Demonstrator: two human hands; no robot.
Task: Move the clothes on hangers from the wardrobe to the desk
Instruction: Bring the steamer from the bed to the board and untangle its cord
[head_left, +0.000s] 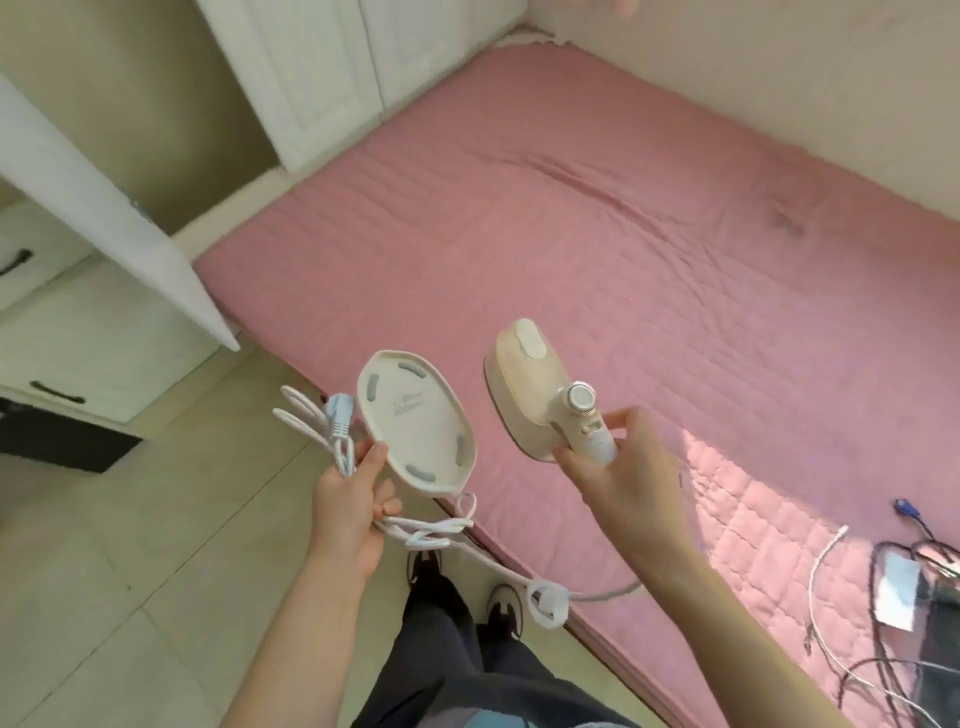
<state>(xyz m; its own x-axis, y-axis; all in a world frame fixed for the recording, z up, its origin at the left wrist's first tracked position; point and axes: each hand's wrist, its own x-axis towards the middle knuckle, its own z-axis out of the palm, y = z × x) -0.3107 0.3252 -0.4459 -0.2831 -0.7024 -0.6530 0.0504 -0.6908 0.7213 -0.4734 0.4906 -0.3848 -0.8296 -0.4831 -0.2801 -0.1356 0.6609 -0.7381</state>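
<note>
My right hand (618, 467) grips the handle of a cream hand-held steam iron (535, 384), held over the near edge of the pink bed. My left hand (350, 499) holds the iron's oval cream base tray (415, 421), underside toward me, together with loops of its white power cord (311, 421) and grey plug. The cord hangs down from hand to hand in front of my legs. White wardrobe doors (311, 67) stand shut at the far end of the bed. No clothes or hangers are in view.
A pink quilted mattress (597, 218) fills the right side. A white desk edge (104, 218) and drawers with black handles (57, 395) stand at left. Cables, a white paper and a dark device (914, 597) lie on the bed's near right corner. Beige tiled floor (130, 571) lies below.
</note>
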